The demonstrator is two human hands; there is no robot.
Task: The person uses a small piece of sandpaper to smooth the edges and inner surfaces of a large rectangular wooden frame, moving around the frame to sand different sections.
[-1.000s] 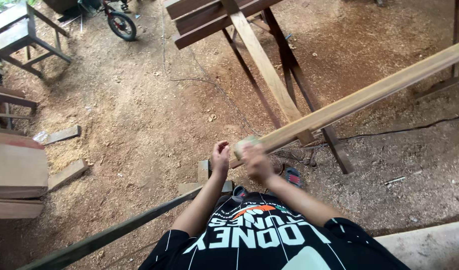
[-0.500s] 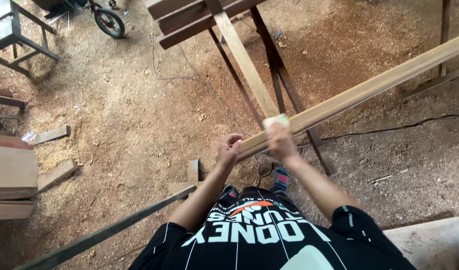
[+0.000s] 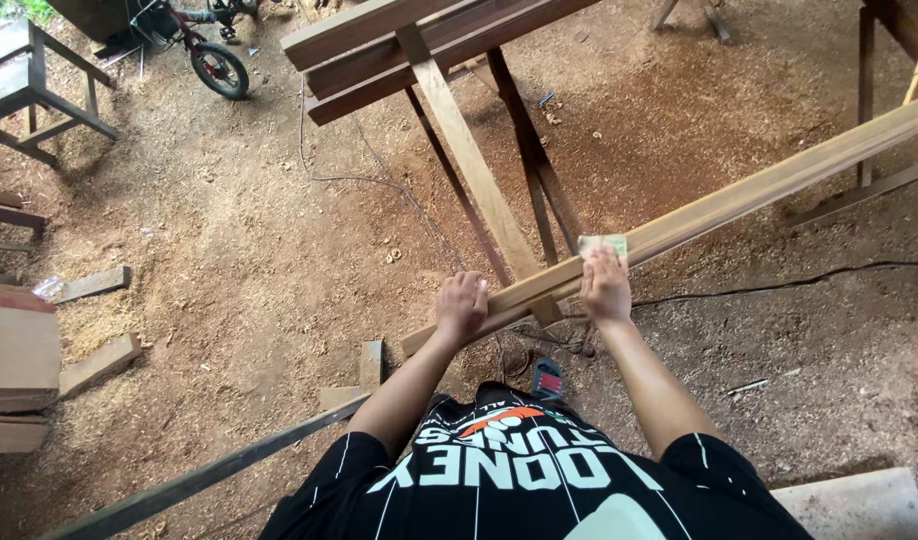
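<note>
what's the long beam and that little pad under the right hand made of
Long beam: looks like solid wood, pale tan with grain lines, bare and unvarnished. Pad under the right hand: likely sandpaper or an abrasive sheet, thin, greenish-grey; too small to be sure. The left hand grips the beam's near end.

The right hand (image 3: 606, 287) has slid its pale sanding pad (image 3: 602, 244) farther along the long wooden beam (image 3: 739, 200), away from the near end, and its arm is now stretched straighter. The left hand (image 3: 462, 306), once close beside it, now sits apart, gripping the beam near its end.
</note>
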